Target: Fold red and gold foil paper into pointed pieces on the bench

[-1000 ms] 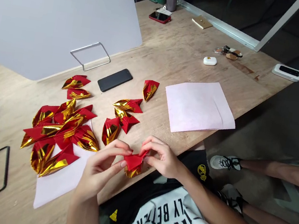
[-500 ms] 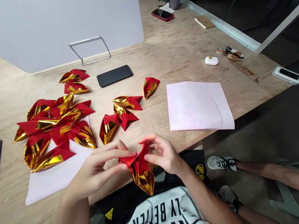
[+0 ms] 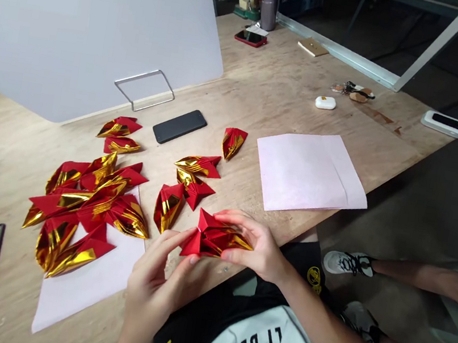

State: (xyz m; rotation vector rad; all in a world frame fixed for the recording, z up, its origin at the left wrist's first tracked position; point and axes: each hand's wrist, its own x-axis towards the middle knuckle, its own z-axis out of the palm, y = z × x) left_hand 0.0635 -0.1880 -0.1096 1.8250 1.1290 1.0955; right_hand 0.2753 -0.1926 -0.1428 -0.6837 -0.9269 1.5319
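A folded red and gold paper piece (image 3: pixel 212 238) is held between both hands above the table's front edge. My left hand (image 3: pixel 165 268) pinches its pointed red end with thumb and fingertips. Around its gold end, from the right, are the thumb and fingers of my right hand (image 3: pixel 255 244). Similar folded pieces lie in a pile (image 3: pixel 97 192) on the left, partly on a pale pink sheet (image 3: pixel 81 298). Several more lie just beyond my hands, one of them (image 3: pixel 167 205) close to my left hand. Another pink sheet (image 3: pixel 310 172) lies to the right.
A black phone (image 3: pixel 179 126) lies beyond the pieces, near a large white board (image 3: pixel 96 20) with a wire stand (image 3: pixel 144 90). Farther back are a red-edged phone (image 3: pixel 250 38), a white case (image 3: pixel 325 103) and keys (image 3: pixel 353 91). A person's legs (image 3: pixel 423 281) show at right.
The held piece has turned so its gold end points right instead of down toward me. My right hand has shifted from its red part to the gold end. The view has tilted slightly.
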